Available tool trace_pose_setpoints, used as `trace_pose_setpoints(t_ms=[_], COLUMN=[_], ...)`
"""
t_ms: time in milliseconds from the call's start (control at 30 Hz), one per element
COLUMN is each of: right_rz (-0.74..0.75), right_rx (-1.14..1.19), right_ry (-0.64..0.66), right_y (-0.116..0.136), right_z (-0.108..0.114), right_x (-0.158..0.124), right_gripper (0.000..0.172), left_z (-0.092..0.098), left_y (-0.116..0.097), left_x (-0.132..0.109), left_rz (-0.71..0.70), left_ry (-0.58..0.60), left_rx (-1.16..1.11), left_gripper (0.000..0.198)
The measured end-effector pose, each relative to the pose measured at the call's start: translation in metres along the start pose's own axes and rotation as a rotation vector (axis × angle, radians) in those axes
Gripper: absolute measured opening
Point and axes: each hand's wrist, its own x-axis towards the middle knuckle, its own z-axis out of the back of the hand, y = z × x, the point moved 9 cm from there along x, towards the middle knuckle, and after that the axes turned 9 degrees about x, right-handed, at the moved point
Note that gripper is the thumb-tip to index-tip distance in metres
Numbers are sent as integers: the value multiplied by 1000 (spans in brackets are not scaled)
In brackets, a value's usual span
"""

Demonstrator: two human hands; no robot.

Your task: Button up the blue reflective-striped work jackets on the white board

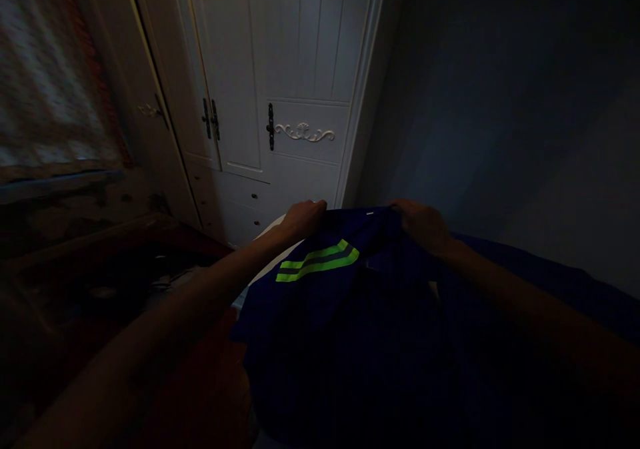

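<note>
A dark blue work jacket (310, 315) with a bright yellow-green reflective band (318, 261) hangs stretched between my two hands. My left hand (304, 219) is closed on its upper edge at the left. At the right end of the same edge, my right hand (424, 225) grips the cloth. Between them a small white label shows near the edge. The lower part of the garment falls into deep shadow, so its folds and lower hem cannot be made out.
A white wardrobe (305, 69) with dark handles and small drawers stands ahead. A plain wall (500, 135) is on the right. At the left hangs a patterned curtain (45, 89); dark, unclear items lie below it. The room is very dim.
</note>
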Motion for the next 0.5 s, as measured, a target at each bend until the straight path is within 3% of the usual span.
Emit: trace_pose_setpoints(t_ms=[100, 300, 433, 500], right_rz=[-98, -264, -286, -279], right_rx=[-88, -262, -220, -166], right_ry=[-34, -121, -1, 20], right_y=[-7, -14, -16, -14], right_z=[13, 49, 44, 38], right_x=[2, 21, 34, 40], right_gripper=[35, 58, 56, 52], left_z=[16, 24, 27, 21], left_y=[-1, 4, 11, 8], left_x=[7, 32, 44, 46], left_rz=[-32, -58, 18, 50], left_ry=[19, 195, 152, 143], left_rx=[-14, -243, -259, -260], left_gripper=[37, 54, 46, 53])
